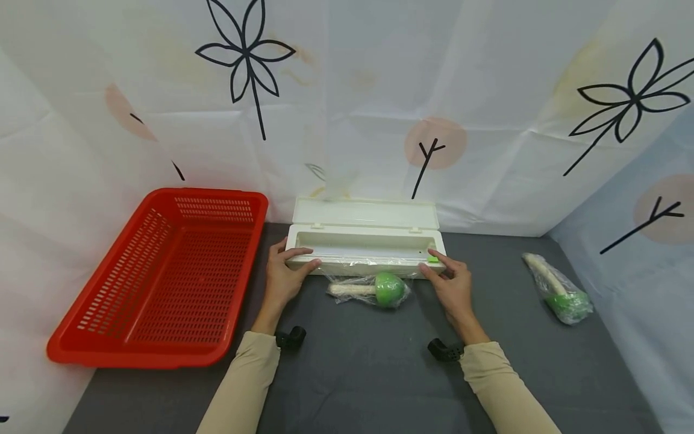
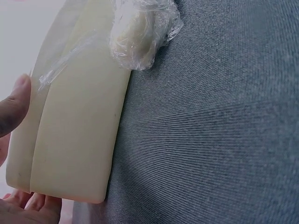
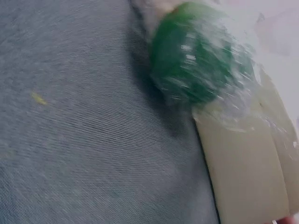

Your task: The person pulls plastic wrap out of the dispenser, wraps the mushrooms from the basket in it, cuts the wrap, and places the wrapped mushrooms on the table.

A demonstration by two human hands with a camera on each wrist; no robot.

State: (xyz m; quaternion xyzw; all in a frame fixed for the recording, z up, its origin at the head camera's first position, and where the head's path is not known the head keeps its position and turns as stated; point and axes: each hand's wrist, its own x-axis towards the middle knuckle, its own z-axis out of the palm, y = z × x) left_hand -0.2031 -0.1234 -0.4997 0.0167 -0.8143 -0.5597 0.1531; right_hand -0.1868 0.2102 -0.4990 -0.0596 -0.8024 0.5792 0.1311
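Observation:
A long white cling film dispenser point(image 1: 368, 267) stands with its lid point(image 1: 365, 213) raised at the back. My left hand point(image 1: 284, 274) holds its left end, thumb at the front edge and several fingers around the end in the left wrist view. At the right end, my right hand point(image 1: 450, 283) grips the box beside a small green slider point(image 1: 432, 259). Against the dispenser's front lies a film-wrapped thing with a pale stem and a rounded green head point(image 1: 389, 289). Clear film runs from it up onto the box. Most of the right hand is out of the right wrist view.
A red plastic basket point(image 1: 246, 265) with slotted walls stands at the left. Farther right on the grey tabletop point(image 1: 368, 374) lies a second film-wrapped, green-headed thing point(image 1: 568, 306). A patterned white cloth point(image 1: 358, 120) hangs behind the table and along its sides.

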